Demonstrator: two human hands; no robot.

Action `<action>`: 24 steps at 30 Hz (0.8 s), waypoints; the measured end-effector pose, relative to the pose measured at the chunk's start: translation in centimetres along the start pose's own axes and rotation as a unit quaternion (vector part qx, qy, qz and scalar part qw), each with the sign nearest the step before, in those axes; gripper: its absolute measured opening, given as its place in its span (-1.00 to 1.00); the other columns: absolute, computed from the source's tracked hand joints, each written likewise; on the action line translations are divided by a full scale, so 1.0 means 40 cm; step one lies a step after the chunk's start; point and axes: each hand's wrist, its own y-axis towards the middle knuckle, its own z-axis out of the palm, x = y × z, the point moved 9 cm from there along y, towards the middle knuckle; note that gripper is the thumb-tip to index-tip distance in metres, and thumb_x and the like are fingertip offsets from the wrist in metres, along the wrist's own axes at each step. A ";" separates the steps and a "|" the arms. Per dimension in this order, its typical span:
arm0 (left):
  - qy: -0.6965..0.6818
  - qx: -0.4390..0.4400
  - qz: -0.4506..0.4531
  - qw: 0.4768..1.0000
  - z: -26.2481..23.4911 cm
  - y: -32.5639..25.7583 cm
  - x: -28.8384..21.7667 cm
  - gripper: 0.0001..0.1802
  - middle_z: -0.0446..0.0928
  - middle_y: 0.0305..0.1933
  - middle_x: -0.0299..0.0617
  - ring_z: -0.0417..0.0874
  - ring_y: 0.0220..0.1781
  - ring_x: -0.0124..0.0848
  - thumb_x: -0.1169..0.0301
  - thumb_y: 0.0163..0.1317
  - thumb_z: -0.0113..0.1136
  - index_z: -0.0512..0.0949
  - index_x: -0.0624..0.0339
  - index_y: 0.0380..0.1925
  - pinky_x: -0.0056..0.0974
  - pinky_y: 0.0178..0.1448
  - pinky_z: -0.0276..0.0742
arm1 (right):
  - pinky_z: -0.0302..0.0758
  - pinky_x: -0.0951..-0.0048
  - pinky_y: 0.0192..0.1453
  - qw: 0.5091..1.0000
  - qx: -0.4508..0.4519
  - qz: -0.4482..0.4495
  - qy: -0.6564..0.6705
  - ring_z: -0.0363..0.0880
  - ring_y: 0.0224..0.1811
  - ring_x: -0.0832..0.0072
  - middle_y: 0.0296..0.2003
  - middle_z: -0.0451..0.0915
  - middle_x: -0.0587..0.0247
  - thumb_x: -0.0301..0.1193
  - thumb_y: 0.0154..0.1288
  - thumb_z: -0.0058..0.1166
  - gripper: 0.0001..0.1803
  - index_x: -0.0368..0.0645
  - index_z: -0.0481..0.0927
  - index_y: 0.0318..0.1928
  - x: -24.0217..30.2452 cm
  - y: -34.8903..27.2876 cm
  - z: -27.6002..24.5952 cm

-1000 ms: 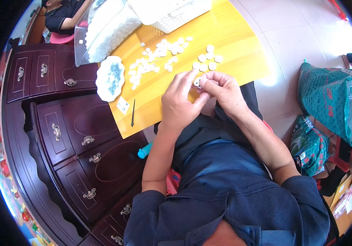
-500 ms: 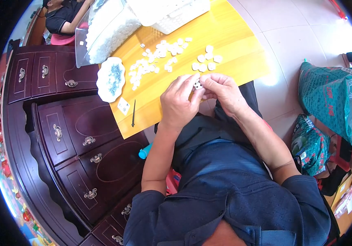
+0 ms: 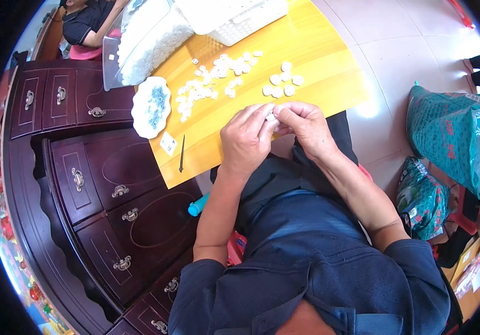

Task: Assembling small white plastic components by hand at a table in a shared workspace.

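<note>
- Left hand (image 3: 245, 137): closed in a fingertip grip on a small white piece (image 3: 270, 116). The fingers cover part of it, and its detail is too small to read.
- Right hand (image 3: 307, 131): closed on the same piece from the opposite side, thumb uppermost. The opposed grip probably steadies the piece and lets either hand turn it.
- Work position: the piece is held at the near edge of the yellow wooden table (image 3: 329, 67), in front of the torso, presumably for a close view and short reach.
- Right-hand group: white blocks (image 3: 289, 89) lie just beyond the fingers, apart from the main spread; the separation suggests sorting. Count: about seven.
- Main spread: loose white pieces (image 3: 220, 72) lie left of that group, probably laid out thinly for easy picking. Count: dozens; overlap prevents an exact figure.
- Left edge of table: one scalloped white dish (image 3: 139, 109) with blue-grey in its centre, pattern or contents cannot be told; one white card (image 3: 168, 143); one slim black rod (image 3: 182, 153). All appear placed within left-hand reach.
- Far side: one clear plastic bin (image 3: 107, 67) heaped with white pieces, and one white perforated basket (image 3: 251, 27), likely set back to leave working space.
</note>
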 end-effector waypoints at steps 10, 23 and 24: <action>-0.067 -0.013 -0.048 0.996 0.011 -0.012 0.027 -0.75 0.69 -0.22 -0.08 0.73 -0.24 -0.14 0.56 0.17 0.36 0.69 0.21 -0.11 -0.16 -0.20 0.65 | 0.54 0.57 -0.17 1.000 -0.003 -0.018 -0.023 0.61 -0.33 0.66 -0.35 0.71 0.37 -0.32 0.48 0.19 -0.80 -0.19 0.74 -0.21 0.006 0.000 0.000; -0.093 -0.013 -0.088 0.992 -0.010 -0.005 0.041 -0.77 0.64 -0.24 -0.11 0.71 -0.33 -0.23 0.56 0.14 0.41 0.68 0.21 -0.18 -0.22 -0.29 0.65 | 0.56 0.58 -0.11 0.995 -0.007 -0.063 -0.072 0.63 -0.27 0.66 -0.25 0.73 0.34 -0.36 0.54 0.11 -0.80 -0.24 0.69 -0.10 0.012 0.004 -0.002; -0.069 -0.016 -0.095 0.993 -0.013 -0.009 0.056 -0.79 0.61 -0.31 -0.16 0.62 -0.42 -0.35 0.56 0.14 0.41 0.69 0.23 -0.20 -0.29 -0.34 0.56 | 0.55 0.58 -0.09 0.993 -0.040 -0.099 -0.057 0.63 -0.24 0.66 -0.20 0.72 0.33 -0.37 0.55 0.09 -0.80 -0.24 0.67 -0.06 0.036 0.000 -0.015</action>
